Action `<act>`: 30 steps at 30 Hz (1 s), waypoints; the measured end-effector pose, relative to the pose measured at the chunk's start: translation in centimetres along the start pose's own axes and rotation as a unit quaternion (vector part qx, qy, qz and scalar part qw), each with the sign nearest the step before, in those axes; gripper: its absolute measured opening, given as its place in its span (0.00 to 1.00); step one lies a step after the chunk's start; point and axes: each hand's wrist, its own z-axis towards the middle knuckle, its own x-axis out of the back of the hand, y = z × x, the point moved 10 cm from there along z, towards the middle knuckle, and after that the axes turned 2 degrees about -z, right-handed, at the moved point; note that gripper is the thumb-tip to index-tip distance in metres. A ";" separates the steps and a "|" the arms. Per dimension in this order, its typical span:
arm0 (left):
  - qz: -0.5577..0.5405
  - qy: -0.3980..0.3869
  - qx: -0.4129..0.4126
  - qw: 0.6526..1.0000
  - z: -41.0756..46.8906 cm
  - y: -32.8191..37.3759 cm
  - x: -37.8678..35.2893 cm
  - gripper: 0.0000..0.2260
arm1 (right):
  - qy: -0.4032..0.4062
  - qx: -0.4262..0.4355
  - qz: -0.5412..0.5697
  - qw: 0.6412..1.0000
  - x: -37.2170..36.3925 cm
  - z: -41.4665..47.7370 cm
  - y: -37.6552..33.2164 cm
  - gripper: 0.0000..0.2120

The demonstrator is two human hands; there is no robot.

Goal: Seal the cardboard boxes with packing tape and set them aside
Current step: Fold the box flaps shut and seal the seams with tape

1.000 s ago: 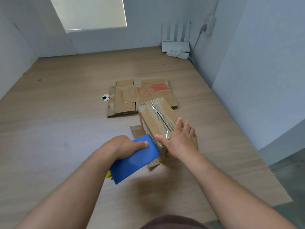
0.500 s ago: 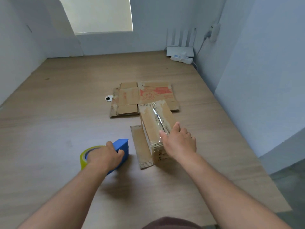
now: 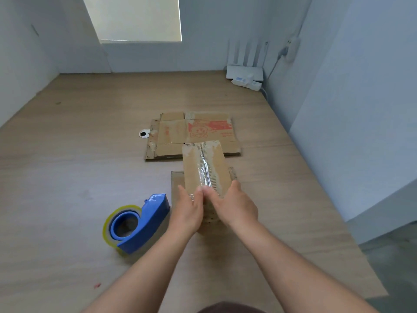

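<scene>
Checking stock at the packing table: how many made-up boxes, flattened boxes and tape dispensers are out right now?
Made-up box: 1
Flattened box: 1
Tape dispenser: 1
Total: 3
Not counted: the cardboard flap lying at the base of the standing box; I cannot tell whether it is part of that box or a separate piece.
</scene>
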 end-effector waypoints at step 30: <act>0.376 0.019 -0.272 0.886 -2.3 2.6 2.0 0.24 | 0.085 0.442 -0.120 0.885 1.9 -0.9 -1.4 0.25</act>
